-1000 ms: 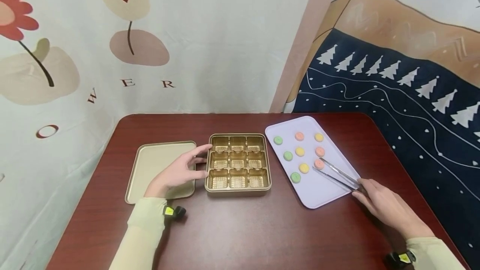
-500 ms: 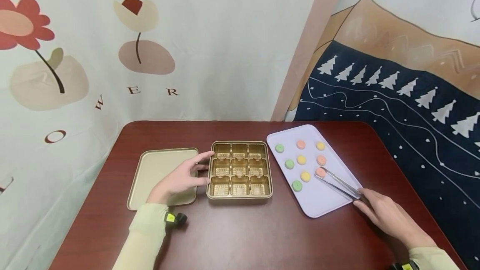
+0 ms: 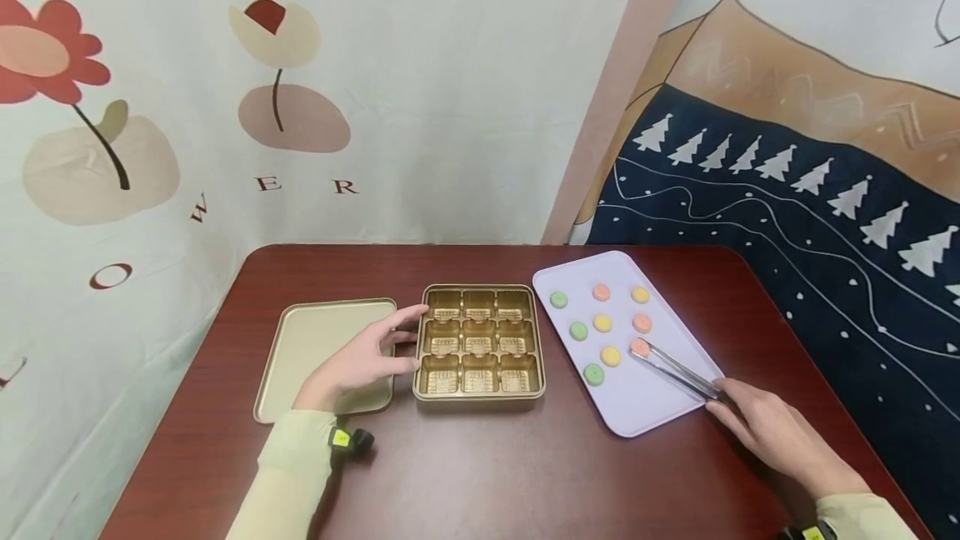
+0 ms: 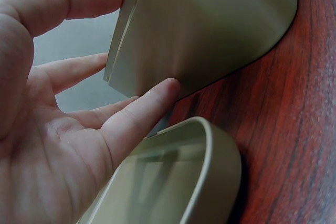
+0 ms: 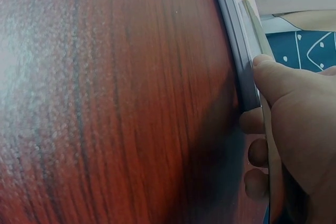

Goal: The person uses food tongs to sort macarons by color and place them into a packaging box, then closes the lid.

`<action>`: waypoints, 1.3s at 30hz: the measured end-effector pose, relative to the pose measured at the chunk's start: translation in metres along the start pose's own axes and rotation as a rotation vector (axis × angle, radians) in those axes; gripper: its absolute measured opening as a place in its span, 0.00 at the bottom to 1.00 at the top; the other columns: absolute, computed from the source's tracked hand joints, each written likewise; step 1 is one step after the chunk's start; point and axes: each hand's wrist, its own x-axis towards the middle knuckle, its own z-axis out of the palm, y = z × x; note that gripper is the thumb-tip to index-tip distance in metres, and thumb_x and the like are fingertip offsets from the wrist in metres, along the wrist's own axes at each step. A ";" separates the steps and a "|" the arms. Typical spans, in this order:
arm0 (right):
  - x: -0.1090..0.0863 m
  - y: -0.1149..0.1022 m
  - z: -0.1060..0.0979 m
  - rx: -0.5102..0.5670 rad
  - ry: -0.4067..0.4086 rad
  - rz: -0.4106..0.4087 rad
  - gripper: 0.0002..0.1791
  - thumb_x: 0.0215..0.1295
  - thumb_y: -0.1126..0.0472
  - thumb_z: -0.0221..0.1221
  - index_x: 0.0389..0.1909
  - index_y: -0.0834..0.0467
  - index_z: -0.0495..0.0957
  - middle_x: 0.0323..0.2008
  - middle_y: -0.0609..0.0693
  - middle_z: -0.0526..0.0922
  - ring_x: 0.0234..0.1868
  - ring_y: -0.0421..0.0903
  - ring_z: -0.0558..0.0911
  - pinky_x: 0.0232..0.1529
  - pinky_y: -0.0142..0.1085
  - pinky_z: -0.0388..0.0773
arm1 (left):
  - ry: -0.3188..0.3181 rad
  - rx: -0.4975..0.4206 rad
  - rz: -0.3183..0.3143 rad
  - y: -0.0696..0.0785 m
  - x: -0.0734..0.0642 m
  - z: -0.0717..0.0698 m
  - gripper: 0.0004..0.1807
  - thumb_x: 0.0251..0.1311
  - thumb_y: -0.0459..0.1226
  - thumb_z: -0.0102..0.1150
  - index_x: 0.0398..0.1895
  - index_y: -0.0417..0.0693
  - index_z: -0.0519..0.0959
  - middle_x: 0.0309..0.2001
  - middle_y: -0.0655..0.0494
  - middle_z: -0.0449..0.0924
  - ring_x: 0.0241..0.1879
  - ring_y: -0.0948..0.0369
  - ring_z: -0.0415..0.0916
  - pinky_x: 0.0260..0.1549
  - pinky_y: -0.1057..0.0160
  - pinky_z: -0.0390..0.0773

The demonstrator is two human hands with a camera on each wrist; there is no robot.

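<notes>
In the head view my left hand reaches over the lid-like gold tray, thumb and fingertips spread against the left side of a gold tin. The left wrist view shows those fingertips touching the tin's wall. A gold insert with square compartments fills the tin. My right hand grips metal tongs by the handle end. Their tips lie on either side of a small pink macaron-like round on the lilac tray. In the right wrist view the tong tips are hidden.
Several other green, yellow and pink rounds, such as a yellow round, are spread over the lilac tray. A shallow gold lid lies left of the tin. Everything rests on a dark red wooden table before printed curtains.
The tongs' arms have drawn closer together around the pink round. My head view has tilted up a little, so the scene sits lower. My left hand stays at the tin.
</notes>
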 end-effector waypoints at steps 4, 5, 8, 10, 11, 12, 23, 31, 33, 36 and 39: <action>0.002 -0.001 -0.001 0.012 -0.015 0.017 0.19 0.63 0.57 0.73 0.52 0.60 0.83 0.45 0.55 0.89 0.42 0.50 0.88 0.42 0.54 0.87 | 0.006 0.002 0.000 -0.001 0.001 -0.001 0.48 0.60 0.29 0.71 0.82 0.40 0.57 0.79 0.39 0.60 0.69 0.34 0.69 0.69 0.37 0.70; 0.002 -0.001 -0.002 0.015 -0.019 0.019 0.19 0.63 0.57 0.73 0.52 0.60 0.83 0.45 0.55 0.89 0.42 0.51 0.88 0.42 0.55 0.87 | 0.007 0.001 -0.001 -0.001 0.001 -0.001 0.48 0.60 0.29 0.71 0.82 0.39 0.57 0.79 0.39 0.61 0.69 0.34 0.69 0.69 0.37 0.70; 0.001 -0.001 -0.002 0.017 -0.025 0.023 0.19 0.64 0.57 0.73 0.52 0.59 0.83 0.45 0.55 0.89 0.42 0.51 0.88 0.42 0.55 0.87 | 0.003 -0.001 0.005 -0.002 0.001 -0.001 0.48 0.61 0.29 0.71 0.82 0.38 0.57 0.79 0.38 0.61 0.69 0.34 0.69 0.69 0.35 0.68; 0.001 -0.001 -0.002 0.013 -0.020 0.020 0.18 0.64 0.57 0.73 0.52 0.59 0.83 0.45 0.55 0.89 0.42 0.51 0.88 0.42 0.55 0.87 | 0.003 -0.001 0.007 -0.002 0.001 -0.001 0.48 0.60 0.29 0.71 0.82 0.38 0.57 0.79 0.38 0.61 0.68 0.33 0.70 0.69 0.34 0.68; 0.001 -0.001 -0.001 0.010 -0.016 0.017 0.18 0.63 0.57 0.73 0.51 0.59 0.83 0.44 0.54 0.89 0.41 0.50 0.88 0.42 0.54 0.87 | 0.003 -0.001 0.011 -0.001 0.001 -0.001 0.48 0.60 0.29 0.71 0.82 0.38 0.57 0.79 0.38 0.61 0.68 0.33 0.70 0.69 0.34 0.67; 0.001 -0.001 -0.001 0.008 -0.013 0.015 0.18 0.63 0.57 0.73 0.51 0.58 0.83 0.44 0.54 0.89 0.41 0.50 0.88 0.42 0.54 0.87 | 0.003 0.000 0.016 -0.001 0.001 -0.001 0.48 0.61 0.29 0.71 0.82 0.38 0.57 0.79 0.38 0.61 0.68 0.33 0.70 0.69 0.33 0.67; 0.000 -0.002 0.000 0.011 -0.017 0.033 0.17 0.64 0.57 0.72 0.50 0.58 0.83 0.43 0.53 0.89 0.40 0.49 0.87 0.42 0.54 0.87 | 0.003 -0.028 -0.028 0.001 0.000 0.000 0.49 0.59 0.30 0.72 0.83 0.42 0.58 0.79 0.40 0.61 0.69 0.34 0.68 0.68 0.35 0.69; 0.005 0.000 -0.006 -0.011 0.059 -0.012 0.19 0.62 0.59 0.74 0.51 0.58 0.82 0.42 0.52 0.89 0.39 0.49 0.86 0.40 0.54 0.86 | 0.002 -0.010 -0.030 0.001 0.000 -0.001 0.50 0.59 0.31 0.72 0.83 0.43 0.57 0.80 0.40 0.59 0.70 0.33 0.67 0.68 0.35 0.70; 0.007 0.001 -0.007 -0.013 0.076 -0.026 0.20 0.61 0.59 0.74 0.52 0.59 0.82 0.43 0.53 0.89 0.40 0.51 0.86 0.41 0.55 0.86 | 0.001 0.005 -0.014 0.001 0.000 -0.001 0.49 0.60 0.31 0.72 0.83 0.41 0.57 0.80 0.38 0.59 0.69 0.32 0.68 0.68 0.34 0.70; 0.010 0.001 -0.011 -0.006 0.078 -0.027 0.21 0.61 0.59 0.74 0.54 0.60 0.82 0.46 0.55 0.89 0.42 0.52 0.87 0.44 0.57 0.85 | -0.001 0.017 0.003 -0.001 0.000 0.000 0.49 0.60 0.31 0.72 0.82 0.39 0.56 0.79 0.37 0.59 0.69 0.31 0.68 0.67 0.34 0.71; 0.014 0.000 -0.015 -0.004 0.078 -0.025 0.21 0.63 0.58 0.73 0.54 0.59 0.82 0.46 0.54 0.88 0.42 0.51 0.86 0.44 0.57 0.85 | 0.001 0.010 0.003 -0.001 0.000 0.000 0.49 0.60 0.30 0.72 0.82 0.39 0.56 0.79 0.36 0.60 0.68 0.32 0.68 0.68 0.34 0.70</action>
